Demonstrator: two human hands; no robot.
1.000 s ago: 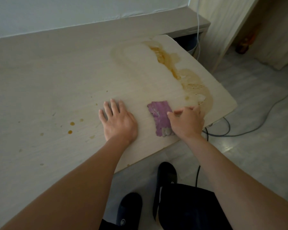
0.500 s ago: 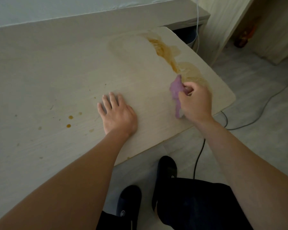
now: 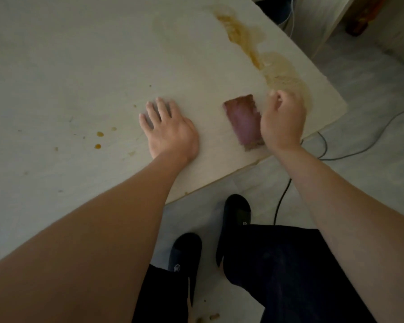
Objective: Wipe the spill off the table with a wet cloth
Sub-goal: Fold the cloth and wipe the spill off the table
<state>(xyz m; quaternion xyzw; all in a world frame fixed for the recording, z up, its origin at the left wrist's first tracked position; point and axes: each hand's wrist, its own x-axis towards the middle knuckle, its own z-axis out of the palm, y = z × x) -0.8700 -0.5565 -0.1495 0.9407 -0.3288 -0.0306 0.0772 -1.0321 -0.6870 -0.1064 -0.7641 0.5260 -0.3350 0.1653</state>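
Resting flat on the desk point(image 3: 68, 66), my left hand point(image 3: 170, 131) lies fingers spread, left of the cloth point(image 3: 243, 120). My right hand point(image 3: 282, 120) curls beside the cloth; whether its grip has hold, I cannot tell. Spill point(image 3: 278, 64) streaks beyond the cloth.

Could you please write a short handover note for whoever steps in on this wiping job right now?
Left hand: flat on the table, fingers spread, holding nothing.
Right hand: fingers curled at the purple cloth; grip unclear, blurred.
Cloth lies flat near the front edge.
Left to do: brown spill toward the far right corner, plus small drops left of the left hand.
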